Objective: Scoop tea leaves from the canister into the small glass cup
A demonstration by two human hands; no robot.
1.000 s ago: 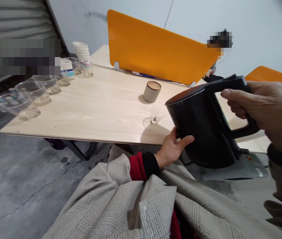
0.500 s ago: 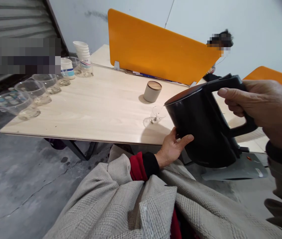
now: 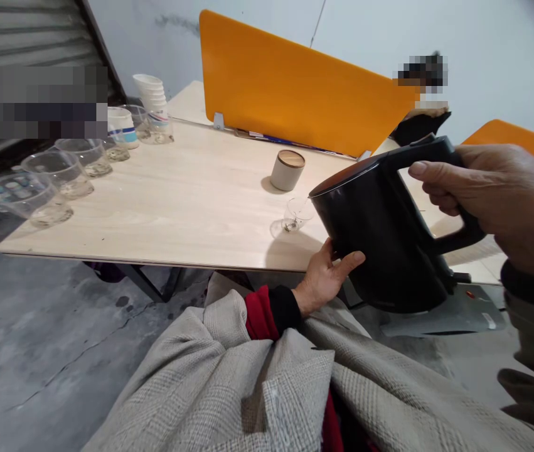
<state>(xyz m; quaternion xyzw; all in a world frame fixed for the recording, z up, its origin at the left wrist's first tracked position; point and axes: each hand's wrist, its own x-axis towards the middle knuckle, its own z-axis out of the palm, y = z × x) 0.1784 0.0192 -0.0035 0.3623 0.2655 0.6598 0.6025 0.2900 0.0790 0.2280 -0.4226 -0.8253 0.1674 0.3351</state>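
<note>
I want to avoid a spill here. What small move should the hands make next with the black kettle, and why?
Probably tip the black kettle slightly further, slowly. Its spout edge already sits just above the small glass on the table, the right hand has a grip on the handle, and the left hand steadies the body from below. Whether water is flowing cannot be seen.

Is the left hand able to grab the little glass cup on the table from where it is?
Probably yes. The left hand rests against the black kettle at the table edge, and the small glass cup stands just beyond it with bare tabletop between. It would have to let go of the kettle first.
</note>
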